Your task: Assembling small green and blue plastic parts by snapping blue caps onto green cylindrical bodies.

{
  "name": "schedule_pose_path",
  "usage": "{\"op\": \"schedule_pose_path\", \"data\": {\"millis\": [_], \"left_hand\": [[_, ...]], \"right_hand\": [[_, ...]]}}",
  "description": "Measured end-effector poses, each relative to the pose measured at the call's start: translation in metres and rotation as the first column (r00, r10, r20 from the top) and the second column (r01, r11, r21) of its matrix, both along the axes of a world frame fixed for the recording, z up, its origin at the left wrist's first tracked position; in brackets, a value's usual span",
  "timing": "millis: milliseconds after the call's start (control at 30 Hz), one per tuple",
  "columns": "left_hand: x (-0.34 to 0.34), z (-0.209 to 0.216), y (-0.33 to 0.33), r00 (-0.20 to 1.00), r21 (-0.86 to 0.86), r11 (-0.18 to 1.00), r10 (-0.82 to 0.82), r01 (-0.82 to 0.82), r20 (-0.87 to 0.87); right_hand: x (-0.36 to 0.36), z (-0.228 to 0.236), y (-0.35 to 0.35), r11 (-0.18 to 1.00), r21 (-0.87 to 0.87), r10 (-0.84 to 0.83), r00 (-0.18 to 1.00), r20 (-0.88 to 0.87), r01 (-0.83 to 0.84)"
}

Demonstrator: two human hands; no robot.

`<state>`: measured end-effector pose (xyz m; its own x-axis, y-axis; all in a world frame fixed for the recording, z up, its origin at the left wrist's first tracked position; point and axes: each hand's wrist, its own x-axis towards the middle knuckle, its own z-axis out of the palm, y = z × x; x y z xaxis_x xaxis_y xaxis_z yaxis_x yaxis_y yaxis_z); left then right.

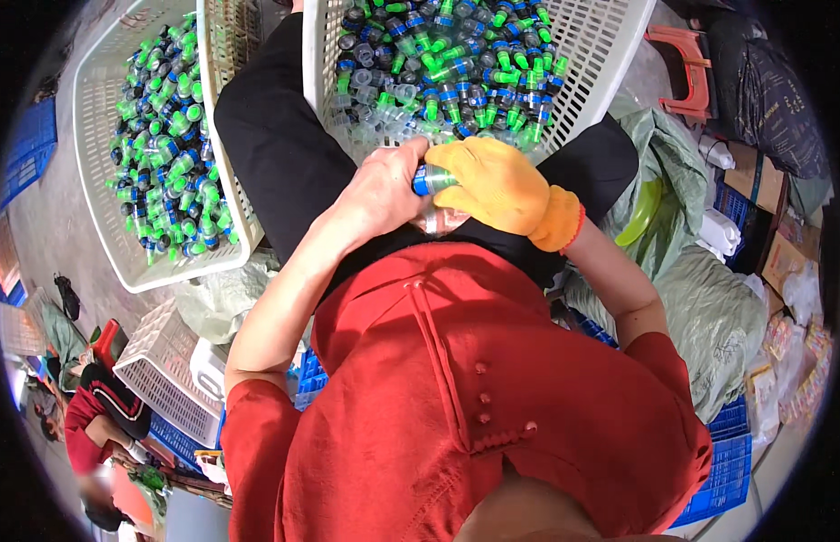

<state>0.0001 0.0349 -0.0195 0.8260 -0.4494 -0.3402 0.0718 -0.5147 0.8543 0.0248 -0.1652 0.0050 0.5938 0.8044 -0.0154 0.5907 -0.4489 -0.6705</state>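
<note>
Between my two hands, just above my lap, is a small bottle-shaped plastic piece (427,181) with a blue band. My bare left hand (379,185) is closed around its left end. My right hand (497,181), in an orange knit glove, grips its right end, so both ends are hidden by fingers. Directly beyond my hands stands a white slotted plastic basket (601,63), filled with many similar pieces (456,68) with green tops, blue bands and dark or clear bodies. Clear plastic cups (384,113) lie at its near side.
At left, a second white basket (99,194) holds more green-topped pieces (171,154). Plastic sacks (691,316), a red stool (682,68) and a blue crate (722,474) stand at right. Another person (99,425) sits at lower left near a white crate (171,366).
</note>
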Motion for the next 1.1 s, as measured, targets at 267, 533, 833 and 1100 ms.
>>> {"op": "schedule_pose_path", "data": {"millis": [267,533,833,1100], "left_hand": [[-0.01,-0.01,-0.003,0.983,0.241,0.97,-0.003,-0.041,0.182],[0.003,-0.057,-0.019,0.876,0.272,0.962,-0.122,-0.011,0.468],[0.062,-0.173,-0.071,0.878,0.413,0.855,0.094,-0.313,0.469],[0.088,-0.162,-0.059,0.991,0.581,0.803,0.108,-0.13,0.073]], "right_hand": [[-0.02,0.0,0.015,0.955,-0.031,-0.29,0.903,-0.317,0.296],[-0.007,-0.055,-0.006,0.854,-0.193,-0.364,0.291,-0.885,0.483],[0.056,-0.1,-0.069,0.681,-0.212,-0.692,0.523,-0.497,0.701],[0.043,-0.094,-0.059,0.768,-0.25,-0.62,0.585,-0.522,0.59]]}}
